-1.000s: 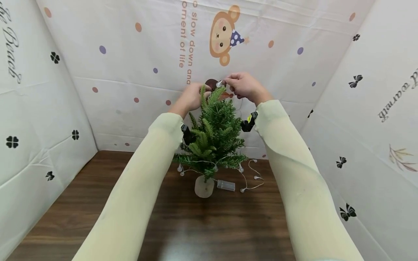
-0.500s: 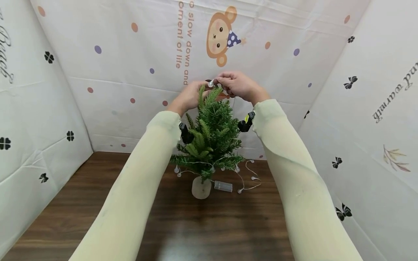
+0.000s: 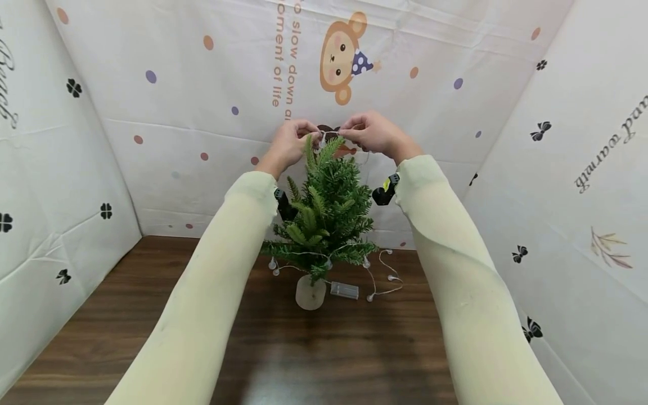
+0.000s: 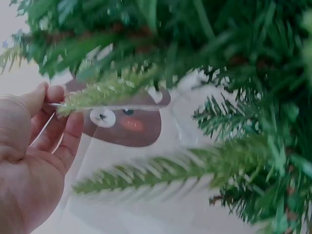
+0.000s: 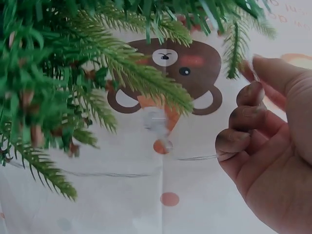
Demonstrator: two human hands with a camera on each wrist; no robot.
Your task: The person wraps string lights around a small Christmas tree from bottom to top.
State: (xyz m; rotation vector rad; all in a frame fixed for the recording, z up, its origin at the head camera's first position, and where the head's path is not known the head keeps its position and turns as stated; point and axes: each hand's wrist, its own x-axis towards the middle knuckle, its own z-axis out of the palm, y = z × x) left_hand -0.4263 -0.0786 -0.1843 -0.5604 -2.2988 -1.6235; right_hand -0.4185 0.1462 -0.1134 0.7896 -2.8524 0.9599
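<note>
A small green artificial Christmas tree (image 3: 336, 194) stands on a round wooden base (image 3: 310, 295). Behind its top, both hands hold a string of fairy lights (image 3: 331, 133), with a short length of wire stretched between them. My left hand (image 3: 287, 147) pinches the wire between thumb and fingertips, beside a bulb (image 3: 322, 142). On the other side, my right hand (image 3: 377, 135) pinches the wire with thumb and index finger. In the right wrist view its other fingers curl around more wire (image 5: 197, 158), from which a blurred bulb (image 5: 156, 123) hangs.
More of the light string circles the lower branches, and a loose end with bulbs (image 3: 391, 278) lies on the wooden table (image 3: 324, 349). A clear battery box (image 3: 344, 290) sits right of the base. Printed cloth walls (image 3: 202, 101) stand behind and at both sides.
The right hand held a bulb up near the treetop and carried it left to the left hand. Now the left hand grips the string there, and the hands have drawn slightly apart.
</note>
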